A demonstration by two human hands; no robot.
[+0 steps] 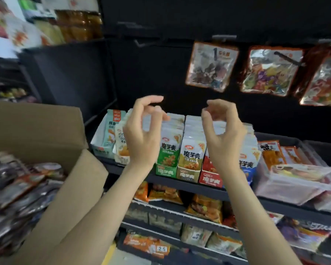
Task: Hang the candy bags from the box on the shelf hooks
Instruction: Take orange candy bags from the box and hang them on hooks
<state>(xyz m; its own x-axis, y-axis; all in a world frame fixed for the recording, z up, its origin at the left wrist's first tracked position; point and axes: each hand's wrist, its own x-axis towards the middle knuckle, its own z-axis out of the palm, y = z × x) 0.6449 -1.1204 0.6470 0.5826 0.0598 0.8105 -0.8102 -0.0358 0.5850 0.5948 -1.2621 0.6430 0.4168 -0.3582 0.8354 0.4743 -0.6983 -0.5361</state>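
Head view: black shelf (180, 179), stocked snack packs (191, 150), dim shop aisle.

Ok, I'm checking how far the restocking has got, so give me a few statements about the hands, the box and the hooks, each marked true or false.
1. Both hands are raised and hold nothing. True: the left hand and right hand have loosely curled fingers, no bag in either grip.
2. The cardboard box is empty. False: bags lie inside it.
3. Candy bags already hang at upper right. True: see the hanging bags.
4. The box stands to the person's right. False: it is on the left.
5. The left hand pinches a bag. False: it holds nothing.
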